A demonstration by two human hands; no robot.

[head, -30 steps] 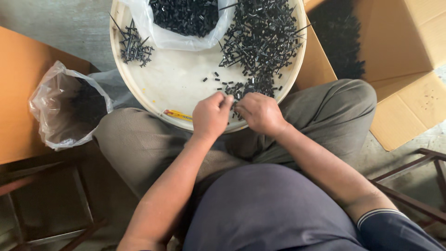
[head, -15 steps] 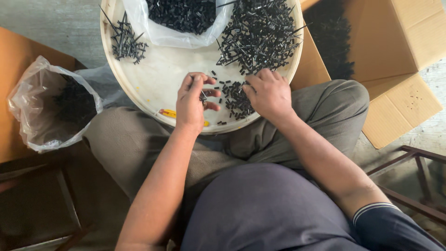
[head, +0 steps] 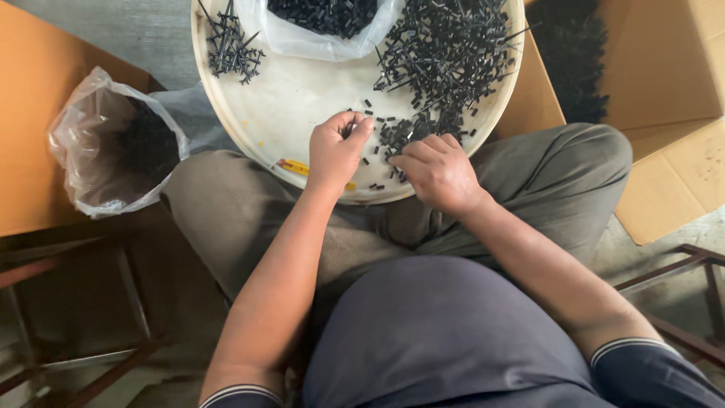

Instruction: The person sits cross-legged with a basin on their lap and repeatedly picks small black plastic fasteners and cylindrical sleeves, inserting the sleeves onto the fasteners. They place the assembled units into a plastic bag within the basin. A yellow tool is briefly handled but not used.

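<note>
– What are the hands doing?

– I'm seeing the left hand (head: 337,149) curling shut on small black pieces (head: 393,136); the right hand (head: 436,171) is spreading loose fingers over them. They're lying on the round white tray (head: 287,106), resting on the lap for easy reach.

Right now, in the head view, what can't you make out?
- Left hand: fingers curled, so what they pinch, if anything, is hidden.
- Right hand: fingertips buried in the small black pieces; grip unclear.
- Tray: far rim cut off by the top edge.
- Clear bag on the tray: its top is cut off too.
- Black parts: too small and tangled to tell their kind.
- Side bag: cloudy plastic blurs its dark contents.
</note>
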